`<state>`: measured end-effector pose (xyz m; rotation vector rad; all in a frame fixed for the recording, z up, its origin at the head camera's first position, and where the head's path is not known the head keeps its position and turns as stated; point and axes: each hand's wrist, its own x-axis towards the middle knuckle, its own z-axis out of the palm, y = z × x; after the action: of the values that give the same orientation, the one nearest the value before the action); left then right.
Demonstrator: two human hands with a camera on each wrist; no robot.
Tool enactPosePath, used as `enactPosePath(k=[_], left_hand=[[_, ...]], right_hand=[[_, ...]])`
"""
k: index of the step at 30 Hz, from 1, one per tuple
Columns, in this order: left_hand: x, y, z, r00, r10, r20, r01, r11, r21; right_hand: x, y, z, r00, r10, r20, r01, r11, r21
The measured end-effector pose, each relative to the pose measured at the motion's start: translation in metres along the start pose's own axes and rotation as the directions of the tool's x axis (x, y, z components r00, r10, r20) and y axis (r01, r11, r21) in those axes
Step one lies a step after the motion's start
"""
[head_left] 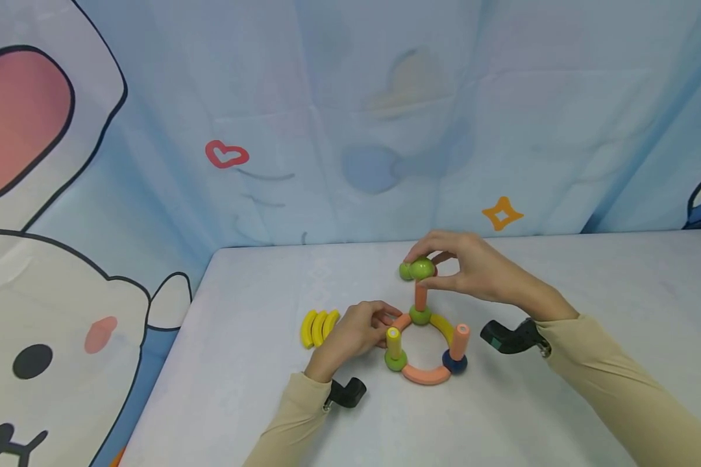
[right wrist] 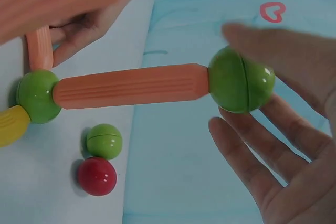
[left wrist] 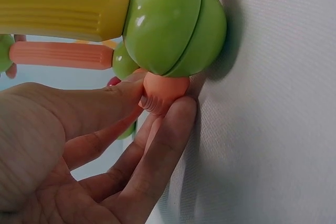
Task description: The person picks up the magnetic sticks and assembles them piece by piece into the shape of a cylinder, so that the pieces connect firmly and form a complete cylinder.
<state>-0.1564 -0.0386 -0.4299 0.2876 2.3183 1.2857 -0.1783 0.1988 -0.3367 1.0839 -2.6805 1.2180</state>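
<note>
A ring of curved sticks and balls stands on the table, with upright sticks on its balls. My left hand [head_left: 356, 331] pinches the orange curved stick [left wrist: 164, 90] on the ring's left, beside a green ball [left wrist: 173, 27] that bears a yellow upright stick [left wrist: 63, 11]. My right hand [head_left: 467, 266] holds a green ball [right wrist: 241, 80] between thumb and fingers, at the top of the far orange upright stick [right wrist: 131, 86]. Ball and stick touch. That stick rises from another green ball [right wrist: 39, 96]. At the right, an orange stick [head_left: 460, 340] stands on a navy ball [head_left: 455, 362].
Several yellow curved sticks [head_left: 318, 327] lie left of the ring, near my left hand. Behind the ring a loose green ball [right wrist: 104, 141] and a red ball [right wrist: 97, 176] lie on the white table [head_left: 257, 279]. A patterned curtain [head_left: 327, 130] hangs beyond its far edge.
</note>
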Motion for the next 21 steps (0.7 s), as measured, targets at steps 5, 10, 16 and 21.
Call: enactPosePath(k=[5, 10, 16, 21], left_hand=[[0.0, -0.002, 0.0, 1.0, 0.001, 0.0, -0.001, 1.0, -0.002], [0.001, -0.002, 0.0, 1.0, -0.01, -0.004, 0.01, 1.0, -0.004], [0.001, -0.003, 0.001, 1.0, -0.03, -0.002, 0.03, 0.999, -0.019], [-0.001, -0.005, 0.002, 1.0, -0.031, -0.003, 0.031, 0.999, -0.026]], right_hand=[[-0.002, 0.002, -0.007, 0.995, 0.055, -0.078, -0.053, 0.998, 0.034], [-0.004, 0.021, -0.01, 0.983, 0.073, -0.169, -0.068, 0.997, 0.038], [-0.008, 0.055, 0.004, 0.982, 0.146, -0.122, -0.145, 0.989, 0.019], [-0.013, 0.073, 0.021, 0.982, 0.183, -0.052, -0.182, 0.983, 0.015]])
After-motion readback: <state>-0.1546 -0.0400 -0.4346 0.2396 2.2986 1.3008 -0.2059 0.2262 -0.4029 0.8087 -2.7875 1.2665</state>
